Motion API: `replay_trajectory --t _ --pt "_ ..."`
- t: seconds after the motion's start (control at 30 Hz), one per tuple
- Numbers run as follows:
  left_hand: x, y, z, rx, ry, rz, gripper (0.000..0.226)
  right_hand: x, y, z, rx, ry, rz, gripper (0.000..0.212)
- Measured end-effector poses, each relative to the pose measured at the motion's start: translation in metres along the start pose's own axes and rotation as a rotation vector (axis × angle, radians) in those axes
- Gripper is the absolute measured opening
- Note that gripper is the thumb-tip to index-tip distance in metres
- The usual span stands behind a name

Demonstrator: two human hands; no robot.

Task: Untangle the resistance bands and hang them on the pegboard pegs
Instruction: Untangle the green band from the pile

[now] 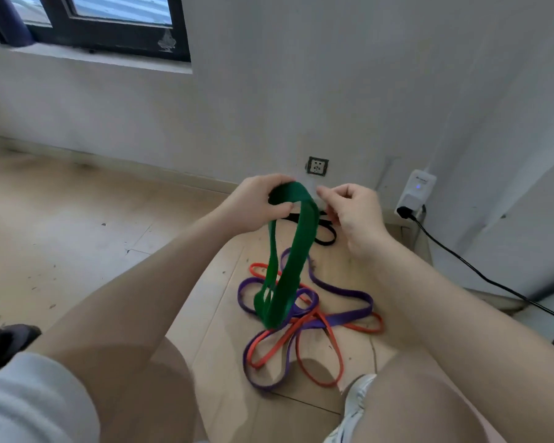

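My left hand (259, 203) grips the top of a wide green band (298, 247), lifted above the floor. Its lower loop hangs down into a tangle of a purple band (343, 290) and an orange band (320, 372) lying on the wooden floor. A black band (328, 235) lies on the floor behind, partly hidden by my hands. My right hand (354, 212) is just right of the green band's top, fingers curled and pinched together, and I cannot see anything held in it. No pegboard is in view.
A white wall with a socket (317, 166) stands close ahead. A white plugged-in device (418, 191) with a black cable (480, 273) runs along the right. A window (109, 24) is at upper left. My knees and a white shoe (355, 407) frame the bands.
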State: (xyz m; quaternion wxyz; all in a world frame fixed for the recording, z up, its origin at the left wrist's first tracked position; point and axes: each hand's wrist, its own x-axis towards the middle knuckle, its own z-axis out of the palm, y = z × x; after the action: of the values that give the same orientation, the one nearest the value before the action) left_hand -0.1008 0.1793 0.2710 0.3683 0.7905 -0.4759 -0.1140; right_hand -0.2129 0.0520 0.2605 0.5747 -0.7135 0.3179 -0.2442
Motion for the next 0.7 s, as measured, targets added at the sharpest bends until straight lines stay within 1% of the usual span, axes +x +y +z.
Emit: replay_trajectory --t 0.07,0.1,0.13,0.2,0.23,0.27,0.33,0.4,0.47,0.53,0.6,0.7 --pt "0.003 -0.001 0.002 0.032 -0.062 0.014 0.045 0.001 0.001 -0.008 -0.089 -0.006 -0.191 0.015" --pt "0.004 -0.001 0.003 0.021 -0.068 0.017 0.045 0.003 -0.001 -0.011 -0.157 -0.061 -0.273 0.020" --pt "0.004 -0.001 0.003 -0.021 -0.074 0.013 0.045 0.006 -0.002 -0.012 -0.232 -0.153 -0.334 0.025" --pt "0.005 0.000 -0.001 -0.109 -0.123 0.010 0.043 0.008 -0.005 -0.011 -0.319 -0.369 -0.351 0.030" --pt "0.005 0.001 -0.004 -0.125 -0.161 0.012 0.041 0.008 -0.006 -0.010 -0.306 -0.456 -0.328 0.031" --pt "0.005 0.001 -0.008 -0.138 -0.194 0.012 0.041 0.008 -0.004 -0.008 -0.290 -0.503 -0.315 0.033" --pt "0.004 -0.001 -0.013 -0.168 -0.205 -0.002 0.042 0.008 -0.001 -0.004 -0.329 -0.490 -0.366 0.035" --pt "0.002 -0.004 -0.012 -0.213 -0.155 -0.024 0.045 0.011 -0.002 -0.002 -0.350 -0.443 -0.433 0.033" --pt "-0.003 -0.010 -0.006 -0.223 -0.142 -0.054 0.049 0.014 -0.005 -0.001 -0.309 -0.405 -0.460 0.030" --pt "-0.010 -0.021 0.005 -0.212 -0.159 -0.087 0.046 0.017 -0.008 -0.003 -0.261 -0.376 -0.452 0.028" --pt "-0.017 -0.033 0.012 -0.314 -0.093 -0.119 0.038 0.017 -0.010 -0.006 -0.214 -0.353 -0.426 0.027" --pt "-0.021 -0.038 0.009 -0.438 0.019 -0.104 0.035 0.018 -0.012 -0.015 -0.177 -0.336 -0.389 0.024"
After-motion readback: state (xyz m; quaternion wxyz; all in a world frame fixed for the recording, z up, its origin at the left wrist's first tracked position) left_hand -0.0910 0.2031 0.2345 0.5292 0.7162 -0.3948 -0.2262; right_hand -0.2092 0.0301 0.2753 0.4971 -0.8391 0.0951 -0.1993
